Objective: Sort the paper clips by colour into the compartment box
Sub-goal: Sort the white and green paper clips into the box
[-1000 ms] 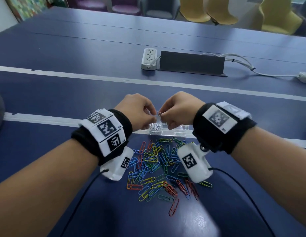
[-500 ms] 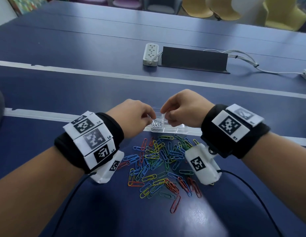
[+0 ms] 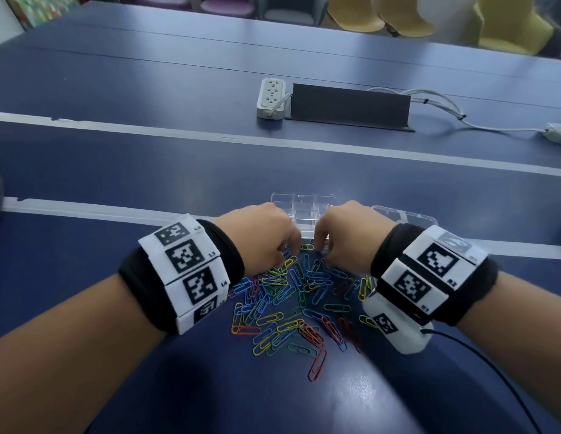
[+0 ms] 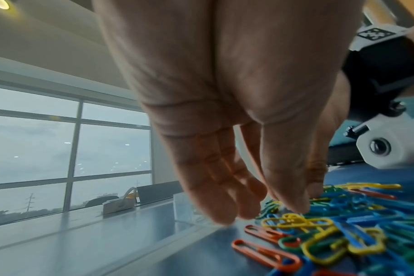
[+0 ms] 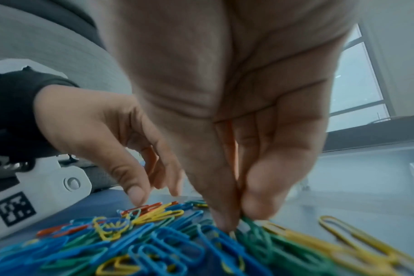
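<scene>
A heap of blue, green, yellow, orange and red paper clips [image 3: 291, 296] lies on the dark blue table, with the clear compartment box [image 3: 304, 195] just beyond it. Both hands are down at the heap's far edge. My left hand [image 3: 285, 249] hangs with relaxed fingers, its thumb tip touching the clips [image 4: 343, 224] and holding nothing [image 4: 260, 212]. My right hand [image 3: 320, 250] pinches thumb against fingers [image 5: 236, 218] on a clip in the heap [image 5: 154, 242]. A green clip's end [image 5: 250, 224] sits right at those tips. The box's near compartments are hidden behind the hands.
The box's clear lid [image 3: 404, 214] lies to its right. A white power strip [image 3: 270, 97], a black cable cover [image 3: 348, 106] and white cables [image 3: 445, 111] sit farther back. One red clip [image 3: 317, 364] lies apart at the heap's near side.
Both hands have dropped from above the box, where they were held close together, down onto the far edge of the clip heap. The right hand has closed on a clip.
</scene>
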Demonstrator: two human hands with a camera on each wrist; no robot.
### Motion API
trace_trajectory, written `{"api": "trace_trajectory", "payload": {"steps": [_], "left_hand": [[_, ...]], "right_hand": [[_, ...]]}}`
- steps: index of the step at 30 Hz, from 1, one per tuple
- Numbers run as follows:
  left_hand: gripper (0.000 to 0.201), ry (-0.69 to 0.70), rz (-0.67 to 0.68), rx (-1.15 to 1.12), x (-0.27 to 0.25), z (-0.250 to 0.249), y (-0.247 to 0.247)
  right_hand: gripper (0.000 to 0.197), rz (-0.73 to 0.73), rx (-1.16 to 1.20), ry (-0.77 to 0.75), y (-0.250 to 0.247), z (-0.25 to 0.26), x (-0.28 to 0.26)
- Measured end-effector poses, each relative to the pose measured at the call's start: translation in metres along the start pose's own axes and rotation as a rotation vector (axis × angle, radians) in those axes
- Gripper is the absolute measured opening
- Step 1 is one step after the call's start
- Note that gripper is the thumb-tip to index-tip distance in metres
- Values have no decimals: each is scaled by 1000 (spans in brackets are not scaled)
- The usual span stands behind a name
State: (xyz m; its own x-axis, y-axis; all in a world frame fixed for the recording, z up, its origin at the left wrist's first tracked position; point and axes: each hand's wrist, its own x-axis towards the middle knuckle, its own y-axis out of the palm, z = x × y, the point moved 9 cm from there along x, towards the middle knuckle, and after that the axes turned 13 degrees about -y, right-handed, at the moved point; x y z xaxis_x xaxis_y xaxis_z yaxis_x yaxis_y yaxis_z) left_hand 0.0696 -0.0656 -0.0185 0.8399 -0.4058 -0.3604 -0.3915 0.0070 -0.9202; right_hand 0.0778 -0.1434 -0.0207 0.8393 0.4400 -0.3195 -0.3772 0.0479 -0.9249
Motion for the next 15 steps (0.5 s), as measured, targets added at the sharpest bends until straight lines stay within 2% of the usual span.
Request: {"api": "trace_trajectory", "payload": {"steps": [3, 6, 11, 15], "left_hand": [[29, 0, 14, 56, 4, -3, 5], [18, -26, 27, 40, 6, 0, 7], [14, -27, 16, 17, 3, 8, 4], [17, -40, 20, -15, -1, 13, 3]], "right_hand": [[22, -31, 85, -16, -7, 0, -5], [27, -68, 132, -25, -15, -1, -8], [34, -26, 228, -48, -8, 0, -10], [32, -44, 481, -4, -1, -8, -9]]}}
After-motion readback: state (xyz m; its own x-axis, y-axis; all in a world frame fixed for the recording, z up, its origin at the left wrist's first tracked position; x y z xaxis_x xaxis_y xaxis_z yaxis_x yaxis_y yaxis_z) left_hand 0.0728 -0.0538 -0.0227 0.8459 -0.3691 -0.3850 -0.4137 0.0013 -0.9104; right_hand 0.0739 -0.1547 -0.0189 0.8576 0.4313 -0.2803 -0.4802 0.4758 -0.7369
